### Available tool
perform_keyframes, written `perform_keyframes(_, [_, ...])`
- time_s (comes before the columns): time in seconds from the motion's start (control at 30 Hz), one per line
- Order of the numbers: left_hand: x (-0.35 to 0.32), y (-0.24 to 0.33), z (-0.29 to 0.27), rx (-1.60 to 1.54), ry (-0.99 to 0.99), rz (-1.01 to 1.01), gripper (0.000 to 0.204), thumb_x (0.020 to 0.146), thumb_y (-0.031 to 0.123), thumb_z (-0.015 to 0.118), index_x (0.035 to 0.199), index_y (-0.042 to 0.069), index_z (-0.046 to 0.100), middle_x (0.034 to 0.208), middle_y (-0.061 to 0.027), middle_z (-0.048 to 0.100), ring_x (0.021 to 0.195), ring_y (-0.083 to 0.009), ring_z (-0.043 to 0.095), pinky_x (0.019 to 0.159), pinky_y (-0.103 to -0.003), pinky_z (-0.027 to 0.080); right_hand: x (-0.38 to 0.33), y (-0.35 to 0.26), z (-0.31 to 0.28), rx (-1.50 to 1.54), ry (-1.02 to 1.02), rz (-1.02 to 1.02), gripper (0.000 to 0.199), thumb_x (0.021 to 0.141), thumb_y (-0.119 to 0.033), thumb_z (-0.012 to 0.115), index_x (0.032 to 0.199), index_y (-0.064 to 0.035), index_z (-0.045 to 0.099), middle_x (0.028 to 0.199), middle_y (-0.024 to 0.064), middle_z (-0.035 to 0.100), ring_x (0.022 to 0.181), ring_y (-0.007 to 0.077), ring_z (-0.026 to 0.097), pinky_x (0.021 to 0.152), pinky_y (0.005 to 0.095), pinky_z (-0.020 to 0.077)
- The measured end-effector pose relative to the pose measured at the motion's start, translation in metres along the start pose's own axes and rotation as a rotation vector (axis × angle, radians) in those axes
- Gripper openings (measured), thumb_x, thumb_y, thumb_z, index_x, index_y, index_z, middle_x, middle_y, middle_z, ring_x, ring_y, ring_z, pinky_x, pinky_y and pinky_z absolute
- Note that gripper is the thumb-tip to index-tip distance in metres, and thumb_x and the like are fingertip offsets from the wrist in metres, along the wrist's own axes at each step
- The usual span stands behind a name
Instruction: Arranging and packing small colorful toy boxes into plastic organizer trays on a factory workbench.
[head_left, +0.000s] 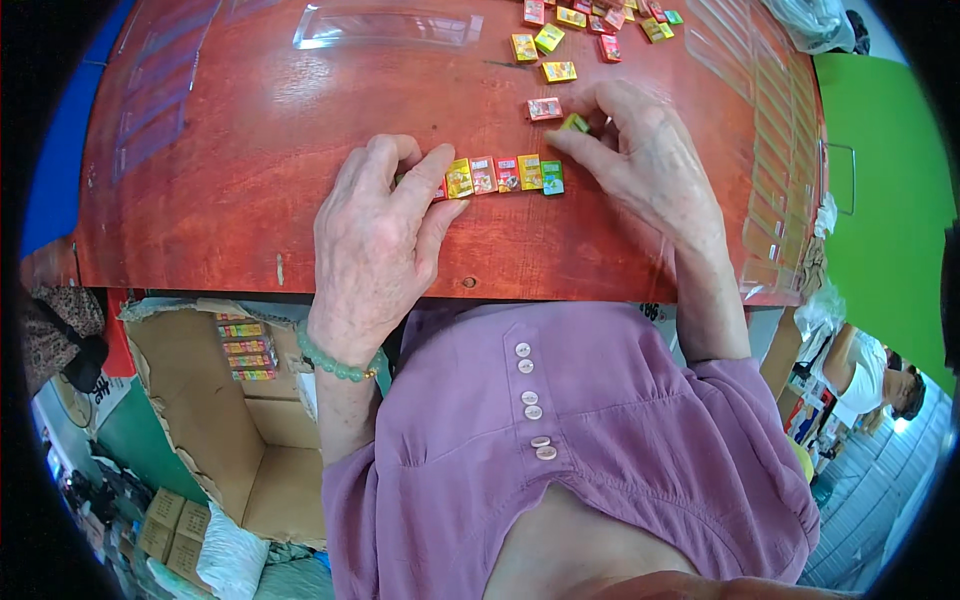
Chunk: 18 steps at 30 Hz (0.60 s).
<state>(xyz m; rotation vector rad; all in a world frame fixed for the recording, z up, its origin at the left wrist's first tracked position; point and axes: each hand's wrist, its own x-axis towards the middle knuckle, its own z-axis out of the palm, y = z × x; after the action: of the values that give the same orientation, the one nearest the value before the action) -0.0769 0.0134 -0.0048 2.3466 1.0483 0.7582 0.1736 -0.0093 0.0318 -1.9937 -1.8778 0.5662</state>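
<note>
Table: a worn reddish-brown wooden table (250,150) with a smooth, scuffed top; every place below is told from it.
Row of packets: a short straight row of small flat rectangular packets (505,175), glossy and printed in yellow, red, orange and green, lies edge to edge near the table's front edge, about its middle.
Left hand: the left hand (375,245) lies palm down on the table's front part, fingers loosely curled, thumb and forefinger touching the row's left end; it presses there, clasping nothing.
Bracelet: a string of round pale green beads (335,365) circles the left wrist, just off the table's front edge.
Right hand: the right hand (640,160) rests on the table just right of the row, fingers bent, fingertips pinching a small green packet (575,123) just behind the row's right end.
Loose packet: one pink-red packet (545,108) lies alone a little further back.
Scattered packets: a loose heap of the same small bright packets (590,25) lies at the table's far edge.
Clear tray: a long, shallow tray of transparent plastic (385,27) lies at the far edge, left of the heap.
Carton: an open brown cardboard carton (215,430) with torn flaps stands below the table's front edge, to the left.
</note>
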Motion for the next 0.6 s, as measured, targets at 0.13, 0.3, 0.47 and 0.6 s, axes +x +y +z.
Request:
perform_keyframes(0.13, [0.0, -0.001, 0.002, -0.008, 0.003, -0.003, 0.039, 0.079, 0.008, 0.08, 0.115, 0.001, 0.069, 0.103, -0.0115, 0.057, 0.093, -0.0301, 0.061, 0.077, -0.042, 0.053, 0.003, -0.011, 0.008, -0.023, 0.043, 0.035, 0.033, 0.086, -0.024, 0.08, 0.103, 0.0029, 0.069, 0.078, 0.0123, 0.065, 0.068, 0.0196, 0.061, 0.066, 0.0356, 0.0506])
perform_keyframes(0.3, [-0.001, -0.003, 0.001, 0.002, 0.018, 0.027, 0.041, 0.078, 0.009, 0.08, 0.116, 0.0, 0.068, 0.105, -0.0117, 0.058, 0.094, -0.0308, 0.061, 0.078, -0.042, 0.053, 0.008, -0.008, 0.022, -0.121, 0.169, -0.051, 0.033, 0.087, -0.023, 0.08, 0.102, 0.003, 0.067, 0.079, 0.0139, 0.064, 0.067, 0.0261, 0.06, 0.065, 0.0389, 0.0498])
perform_keyframes(0.47, [0.001, -0.008, -0.003, -0.062, -0.012, 0.038, 0.045, 0.078, 0.011, 0.081, 0.119, 0.001, 0.067, 0.106, -0.012, 0.059, 0.095, -0.031, 0.063, 0.08, -0.041, 0.054, 0.005, -0.004, 0.015, -0.076, 0.145, -0.076, 0.028, 0.09, -0.019, 0.076, 0.108, -0.0001, 0.068, 0.091, 0.0138, 0.064, 0.074, 0.0258, 0.061, 0.069, 0.0387, 0.0493])
perform_keyframes(0.6, [0.003, -0.008, -0.005, -0.081, -0.035, 0.031, 0.045, 0.077, 0.011, 0.082, 0.119, 0.002, 0.067, 0.105, -0.0116, 0.059, 0.094, -0.0305, 0.063, 0.079, -0.041, 0.055, 0.007, 0.007, 0.005, -0.085, 0.089, -0.092, 0.026, 0.092, -0.016, 0.073, 0.115, -0.0035, 0.068, 0.104, 0.0123, 0.064, 0.083, 0.0257, 0.063, 0.074, 0.0368, 0.0505])
